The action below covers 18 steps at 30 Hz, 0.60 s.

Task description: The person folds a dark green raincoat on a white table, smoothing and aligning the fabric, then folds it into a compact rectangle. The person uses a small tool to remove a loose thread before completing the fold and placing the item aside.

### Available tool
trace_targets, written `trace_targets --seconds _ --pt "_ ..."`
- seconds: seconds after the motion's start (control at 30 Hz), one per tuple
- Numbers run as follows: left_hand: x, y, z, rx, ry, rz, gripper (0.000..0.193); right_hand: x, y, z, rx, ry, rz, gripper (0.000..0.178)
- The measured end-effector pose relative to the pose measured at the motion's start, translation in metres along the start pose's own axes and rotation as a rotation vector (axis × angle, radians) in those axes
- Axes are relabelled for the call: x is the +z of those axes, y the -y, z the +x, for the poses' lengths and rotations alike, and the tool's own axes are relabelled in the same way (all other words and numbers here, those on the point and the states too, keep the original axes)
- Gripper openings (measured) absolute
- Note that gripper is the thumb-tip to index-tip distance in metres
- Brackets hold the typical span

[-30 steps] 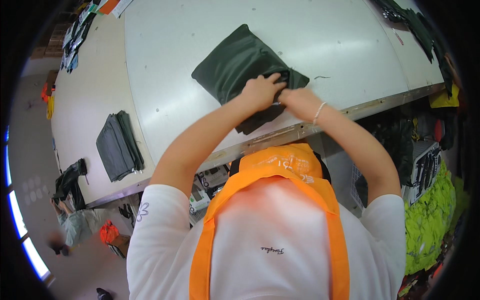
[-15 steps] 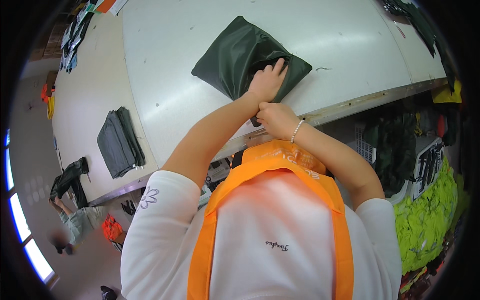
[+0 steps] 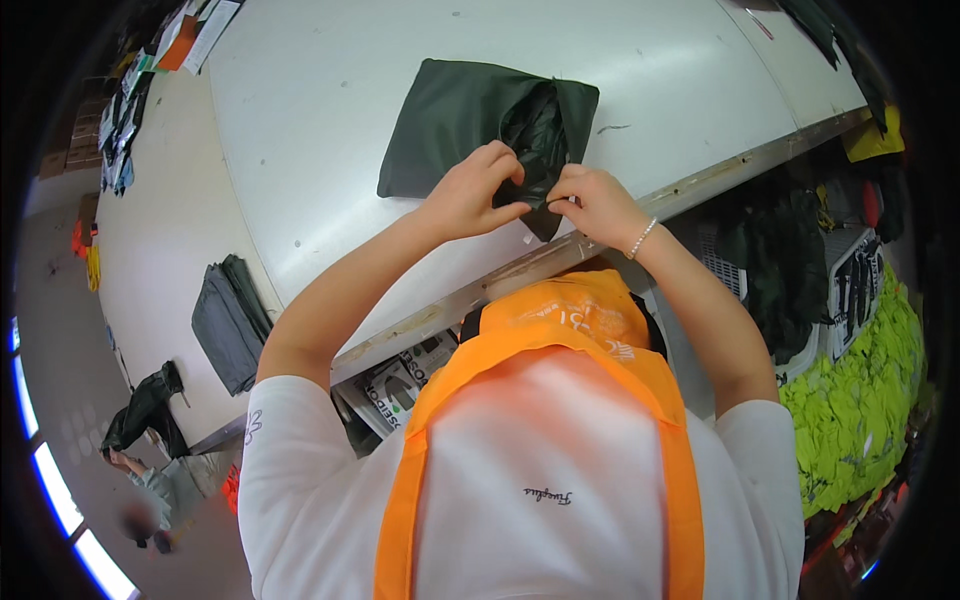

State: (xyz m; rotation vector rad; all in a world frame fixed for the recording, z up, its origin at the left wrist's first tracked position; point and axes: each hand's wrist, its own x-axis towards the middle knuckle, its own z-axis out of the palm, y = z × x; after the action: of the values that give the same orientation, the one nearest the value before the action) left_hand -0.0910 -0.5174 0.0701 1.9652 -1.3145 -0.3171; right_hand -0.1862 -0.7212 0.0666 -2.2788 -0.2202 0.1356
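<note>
Fabric (image 3: 460, 125), dark green (folded, one end bunched), lies on the white table (image 3: 330, 80); left hand (image 3: 470, 195) and right hand (image 3: 590, 205) pinch it.

Bright, even light falls from overhead on the white counter (image 3: 330, 110), which shows mild glare and only faint shadows. A black fisheye rim rings the picture, and the counter's edge bows toward it. The orange vest (image 3: 560, 340) nearest the lens is soft and washed out. Bluish light strips glow at lower left.
</note>
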Motion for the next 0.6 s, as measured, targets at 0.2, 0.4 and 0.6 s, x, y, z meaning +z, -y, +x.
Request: trace_targets --seconds 0.2,0.4,0.6 --pt "0.048 0.009 0.015 0.062 -0.021 0.039 0.019 0.006 -0.014 -0.006 -0.114 0.117 -0.041 0.008" --pt "0.061 0.033 0.016 -0.319 0.327 -0.588 0.013 -0.002 -0.012 -0.007 -0.145 0.202 -0.033 0.006" --pt "0.067 -0.023 -0.003 -0.126 -0.028 -0.199 0.043 -0.021 -0.015 -0.021 -0.162 0.175 -0.098 0.004"
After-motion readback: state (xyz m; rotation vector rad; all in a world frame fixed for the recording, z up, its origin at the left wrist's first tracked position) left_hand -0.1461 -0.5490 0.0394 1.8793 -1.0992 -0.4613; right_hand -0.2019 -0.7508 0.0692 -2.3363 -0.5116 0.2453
